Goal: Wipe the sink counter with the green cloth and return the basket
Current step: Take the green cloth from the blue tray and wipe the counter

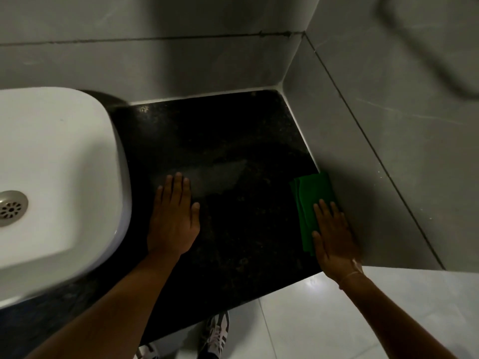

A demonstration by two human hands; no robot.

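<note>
The dark speckled sink counter [228, 141] runs from the white basin to the right wall. A folded green cloth [309, 195] lies flat on the counter's right edge, against the wall. My right hand [333, 234] presses flat on the near half of the cloth, fingers spread. My left hand [175, 216] rests palm down on the bare counter just right of the basin, holding nothing. A pale wet streak shows on the counter between the hands. No basket is in view.
A white basin [57, 177] with a metal drain [10, 207] fills the left. Grey tiled walls [388, 125] close the back and right side. Light floor tiles [311, 320] and my shoes [216, 335] show below the counter's front edge.
</note>
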